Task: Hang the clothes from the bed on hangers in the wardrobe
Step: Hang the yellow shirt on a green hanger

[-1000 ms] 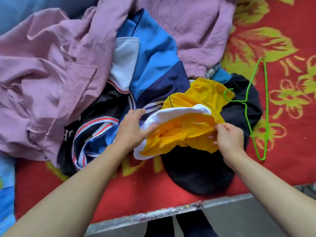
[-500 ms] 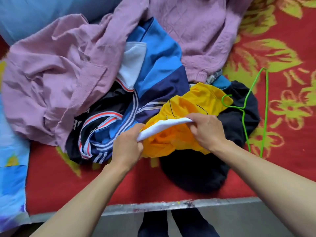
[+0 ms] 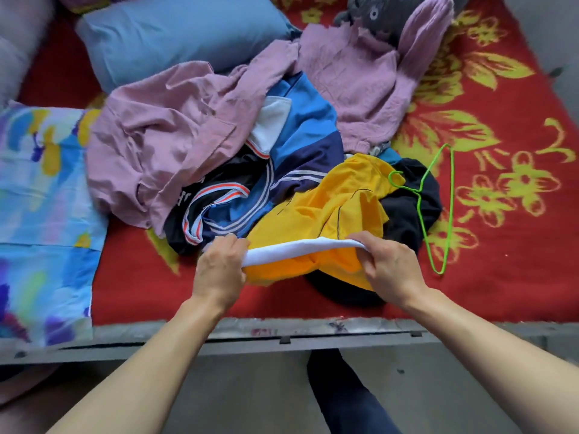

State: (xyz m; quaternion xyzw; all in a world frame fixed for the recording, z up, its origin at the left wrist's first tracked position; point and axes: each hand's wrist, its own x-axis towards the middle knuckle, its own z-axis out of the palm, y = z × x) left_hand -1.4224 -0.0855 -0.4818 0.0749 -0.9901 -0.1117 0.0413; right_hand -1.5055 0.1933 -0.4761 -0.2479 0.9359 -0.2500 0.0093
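A yellow garment (image 3: 338,208) with a white waistband (image 3: 300,250) lies at the front of a clothes pile on the bed. My left hand (image 3: 219,267) grips the left end of the white band and my right hand (image 3: 388,267) grips its right end, stretching it flat between them. Under the yellow garment lies a black garment (image 3: 407,208). A thin green wire hanger (image 3: 438,211) rests partly on the black garment, to the right of my right hand. Behind are a blue and navy striped jacket (image 3: 300,145), a mauve shirt (image 3: 150,145) and a mauve knitted sweater (image 3: 369,86).
The bed is covered by a red blanket (image 3: 501,277) with yellow flowers. A blue pillow (image 3: 175,36) lies at the back left, a patterned blue cloth (image 3: 40,214) at the left. A grey plush toy (image 3: 385,14) sits at the back. The grey bed frame edge (image 3: 282,333) runs in front.
My hands moved apart along the white band, stretching it out toward me. The camera pulled back, so more of the bed shows.
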